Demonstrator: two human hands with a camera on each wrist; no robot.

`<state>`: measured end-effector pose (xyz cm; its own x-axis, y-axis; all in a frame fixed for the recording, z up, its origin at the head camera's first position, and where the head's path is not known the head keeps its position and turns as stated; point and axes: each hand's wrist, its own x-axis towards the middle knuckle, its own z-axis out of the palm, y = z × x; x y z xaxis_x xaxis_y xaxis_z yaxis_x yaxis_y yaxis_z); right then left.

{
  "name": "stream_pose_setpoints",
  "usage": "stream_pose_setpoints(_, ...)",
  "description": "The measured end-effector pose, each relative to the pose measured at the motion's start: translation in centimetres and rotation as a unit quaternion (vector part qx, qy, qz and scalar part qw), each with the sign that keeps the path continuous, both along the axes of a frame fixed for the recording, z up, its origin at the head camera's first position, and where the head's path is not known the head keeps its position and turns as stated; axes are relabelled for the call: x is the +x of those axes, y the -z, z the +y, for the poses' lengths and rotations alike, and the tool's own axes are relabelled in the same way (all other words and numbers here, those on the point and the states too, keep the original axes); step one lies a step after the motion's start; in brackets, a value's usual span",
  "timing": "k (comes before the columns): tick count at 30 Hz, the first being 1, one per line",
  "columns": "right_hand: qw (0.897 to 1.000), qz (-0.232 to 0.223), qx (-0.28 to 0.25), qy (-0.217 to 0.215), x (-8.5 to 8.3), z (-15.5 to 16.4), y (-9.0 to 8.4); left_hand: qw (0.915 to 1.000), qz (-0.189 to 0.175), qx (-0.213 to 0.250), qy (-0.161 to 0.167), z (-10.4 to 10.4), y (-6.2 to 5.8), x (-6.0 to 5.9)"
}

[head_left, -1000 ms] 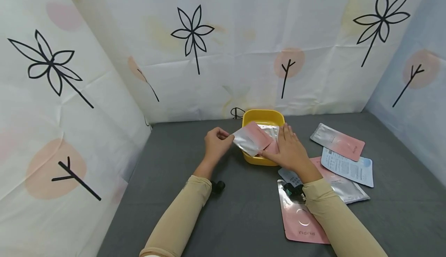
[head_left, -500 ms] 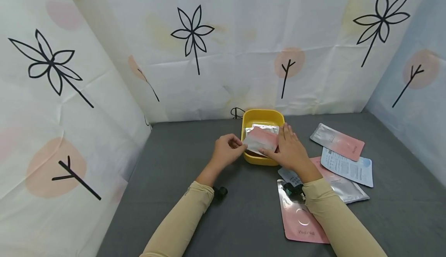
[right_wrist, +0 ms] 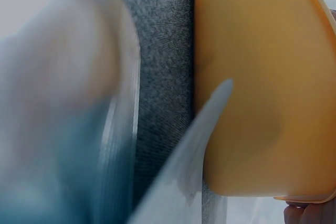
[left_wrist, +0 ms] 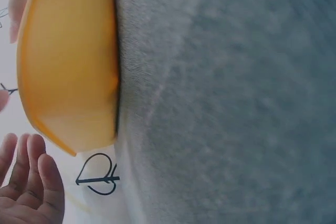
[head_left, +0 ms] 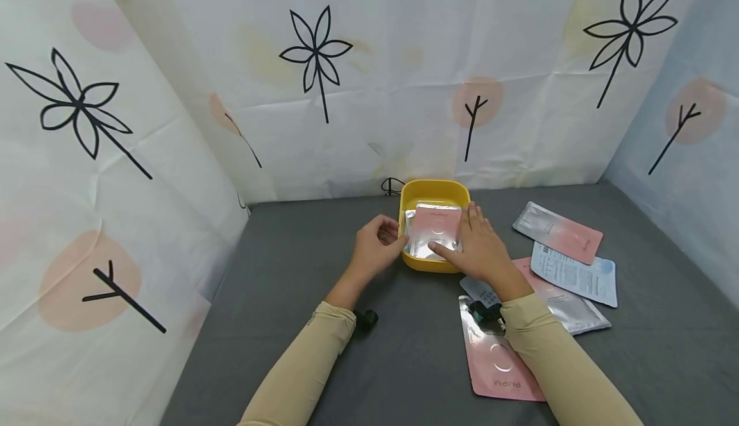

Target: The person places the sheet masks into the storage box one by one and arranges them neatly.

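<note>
Inside the yellow plastic box (head_left: pixel 435 188) lie several pink-and-silver sachets; the top sachet (head_left: pixel 437 224) faces up with its lettering visible. My left hand (head_left: pixel 376 246) is at the box's left rim, thumb close to the sachets' left edge. In the left wrist view its fingers (left_wrist: pixel 35 174) are loosely bent and hold nothing. My right hand (head_left: pixel 480 249) rests along the right rim with straight fingers, its thumb reaching over the near right part of the top sachet. Whether that thumb presses on the sachet is hard to tell. The box wall (right_wrist: pixel 252 87) fills much of the right wrist view.
On the grey table (head_left: pixel 300 253) to the right lie a silver-pink pouch (head_left: pixel 557 233), a light blue pouch (head_left: pixel 574 273) and more pouches partly under my right arm. A pink pouch (head_left: pixel 502 365) lies nearest me. A patterned cloth (head_left: pixel 404 60) stands behind the box.
My left hand has moved right to the box with a sachet and let it go. The sachet now lies level on the others. My right hand has stayed at the rim.
</note>
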<state>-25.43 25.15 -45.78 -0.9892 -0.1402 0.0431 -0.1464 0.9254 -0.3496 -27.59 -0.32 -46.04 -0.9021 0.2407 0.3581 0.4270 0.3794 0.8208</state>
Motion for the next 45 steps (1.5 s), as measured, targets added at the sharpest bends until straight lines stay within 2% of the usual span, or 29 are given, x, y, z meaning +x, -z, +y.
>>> stream_pose_setpoints(4,1.000,-0.002,0.001,0.001,0.0,0.2,-0.1,0.9975,0.046,-0.050,0.020,0.3,0.0,-0.2)
stream_pose_setpoints(7,1.000,0.000,0.003,0.001,0.0,0.4,-0.1,0.9928,0.055,-0.098,0.042,0.6,-0.2,-0.3)
stream_pose_setpoints(9,1.000,0.002,0.002,-0.001,0.0,0.4,-0.1,0.9866,0.055,-0.141,0.061,0.7,-0.4,-0.4)
stream_pose_setpoints(12,1.000,0.003,0.001,-0.001,0.0,0.3,-0.1,0.9732,0.054,-0.207,0.084,0.9,-0.8,-0.5)
stream_pose_setpoints(15,1.000,0.001,0.002,-0.002,0.0,0.2,-0.1,0.9613,0.054,-0.250,0.102,0.9,-1.3,-0.9)
stream_pose_setpoints(21,1.000,0.001,0.005,-0.013,0.0,0.3,-0.3,0.9513,0.038,-0.285,0.110,0.1,-2.3,-2.2)
stream_pose_setpoints(27,1.000,0.006,-0.011,-0.024,0.0,0.6,-0.3,0.9421,0.014,-0.316,0.111,0.0,-2.1,-3.0)
stream_pose_setpoints(31,1.000,0.006,-0.011,-0.028,0.0,0.7,-0.2,0.9396,0.035,-0.322,0.110,0.5,-1.5,-3.5)
stream_pose_setpoints(34,1.000,0.002,-0.008,-0.026,0.0,0.7,-0.2,0.9330,0.056,-0.340,0.103,1.2,-1.2,-3.7)
stream_pose_setpoints(37,1.000,0.000,-0.008,-0.024,0.1,0.7,-0.2,0.9176,0.074,-0.380,0.090,1.9,-1.1,-3.8)
stream_pose_setpoints(42,1.000,-0.003,-0.008,-0.025,0.1,0.7,-0.1,0.8760,0.102,-0.467,0.067,2.8,-1.0,-3.6)
stream_pose_setpoints(45,1.000,-0.002,-0.005,-0.028,0.0,0.7,-0.1,0.8605,0.108,-0.495,0.056,3.1,-0.8,-3.4)
